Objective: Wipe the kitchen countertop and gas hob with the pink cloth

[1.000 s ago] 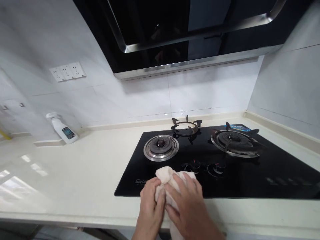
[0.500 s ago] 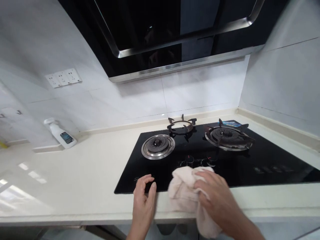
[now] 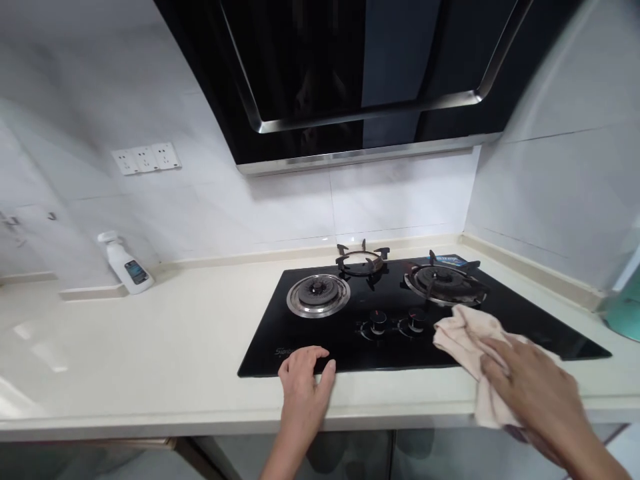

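My right hand is closed on a pale pink cloth, bunched over the front right of the black gas stove. Part of the cloth hangs past the counter's front edge. At the stove's front left edge rests my left hand, thumb and loosely bent fingers apart, with nothing in it. Two black knobs, a left knob and a right knob, stand between the hands. Behind them are the left burner, without its pan support, and the right burner, with its support on.
A loose pan support lies at the stove's back edge. The range hood hangs low above. On the white counter, a spray bottle leans against the wall at left. A green container stands at the far right.
My right hand has moved the cloth rightward, away from the knobs. My left hand stays near the stove's front left edge. The view has shifted, bringing the green container into sight.
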`<action>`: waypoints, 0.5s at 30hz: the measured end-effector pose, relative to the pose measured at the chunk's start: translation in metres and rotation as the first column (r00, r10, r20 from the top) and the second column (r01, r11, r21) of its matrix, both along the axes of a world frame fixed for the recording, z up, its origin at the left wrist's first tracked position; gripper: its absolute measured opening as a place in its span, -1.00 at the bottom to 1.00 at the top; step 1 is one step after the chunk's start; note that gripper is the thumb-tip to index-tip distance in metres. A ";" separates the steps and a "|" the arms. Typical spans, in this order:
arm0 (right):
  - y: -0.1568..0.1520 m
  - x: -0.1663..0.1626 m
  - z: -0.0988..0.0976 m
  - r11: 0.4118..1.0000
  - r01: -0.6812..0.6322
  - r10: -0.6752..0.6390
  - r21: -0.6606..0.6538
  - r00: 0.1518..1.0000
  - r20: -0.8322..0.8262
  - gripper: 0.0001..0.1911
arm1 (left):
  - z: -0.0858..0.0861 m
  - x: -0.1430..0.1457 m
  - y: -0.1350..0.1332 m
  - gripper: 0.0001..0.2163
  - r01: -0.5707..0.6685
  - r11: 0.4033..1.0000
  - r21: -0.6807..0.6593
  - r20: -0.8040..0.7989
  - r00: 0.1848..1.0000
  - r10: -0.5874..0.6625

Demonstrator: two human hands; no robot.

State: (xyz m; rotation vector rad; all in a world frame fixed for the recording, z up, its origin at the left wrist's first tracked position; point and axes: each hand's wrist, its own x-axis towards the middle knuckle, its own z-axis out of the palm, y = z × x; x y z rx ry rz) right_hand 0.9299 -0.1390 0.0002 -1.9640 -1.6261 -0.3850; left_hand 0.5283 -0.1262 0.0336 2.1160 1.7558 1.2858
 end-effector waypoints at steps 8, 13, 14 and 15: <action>-0.015 -0.150 0.013 0.951 -0.308 0.303 0.040 0.949 0.090 -0.60 | 0.018 -0.024 0.005 -0.67 0.150 0.981 -0.119 0.050 0.988 -0.145; -0.008 -0.218 0.034 0.847 -0.524 0.524 -0.095 0.852 -0.026 -0.57 | 0.025 -0.079 0.014 -0.63 -0.004 0.995 -0.100 -0.043 0.999 0.000; -0.004 -0.232 0.039 0.815 -0.564 0.562 -0.135 0.825 -0.057 -0.56 | 0.025 -0.091 0.015 -0.64 -0.041 0.994 -0.099 -0.067 0.997 0.034; 0.000 -0.247 0.044 0.781 -0.600 0.595 -0.174 0.799 -0.086 -0.55 | 0.025 -0.102 0.015 -0.66 -0.064 0.992 -0.106 -0.076 0.995 0.056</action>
